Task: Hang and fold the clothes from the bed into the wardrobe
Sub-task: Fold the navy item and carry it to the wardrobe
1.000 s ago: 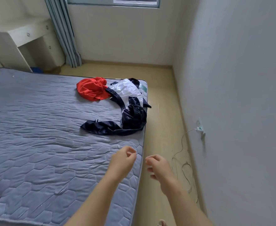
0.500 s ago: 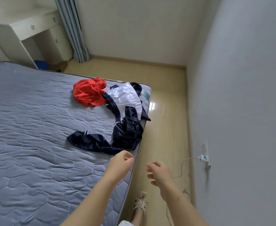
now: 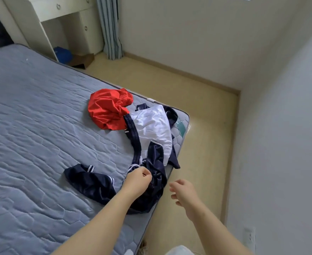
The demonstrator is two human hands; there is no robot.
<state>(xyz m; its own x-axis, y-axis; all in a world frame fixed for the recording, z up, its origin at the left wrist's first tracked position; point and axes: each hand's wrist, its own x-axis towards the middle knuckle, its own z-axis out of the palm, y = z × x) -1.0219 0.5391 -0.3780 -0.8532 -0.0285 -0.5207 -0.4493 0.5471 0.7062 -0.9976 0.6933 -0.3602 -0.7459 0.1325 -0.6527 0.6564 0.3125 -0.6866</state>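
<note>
The clothes lie in a loose heap at the right edge of the bed [image 3: 31,126], in the middle of the frame. Nearest to the person is a dark blue garment [image 3: 94,183] with thin white stripes. Above it is a white piece [image 3: 151,131] with dark blue trim, and I cannot tell if the two are one garment or separate. A red garment [image 3: 108,111] lies crumpled at the upper left of the heap, touching the white piece.

The left hand [image 3: 137,182] is over the dark blue garment with its fingers curled. Whether it already pinches the cloth or only touches it, I cannot tell. The right hand [image 3: 183,193] is at the lower centre-right, over the floor [image 3: 203,144] just beside the bed edge, with its fingers loosely bent and nothing in it.

The dark blue cloth looks thin, shiny and very soft, so I judge it light and a little slippery. It will hang down and twist when lifted. A good place to take it is probably a firm edge, such as the striped hem or the collar, with both hands apart so that it opens flat. The wardrobe is not in the frame.
</note>
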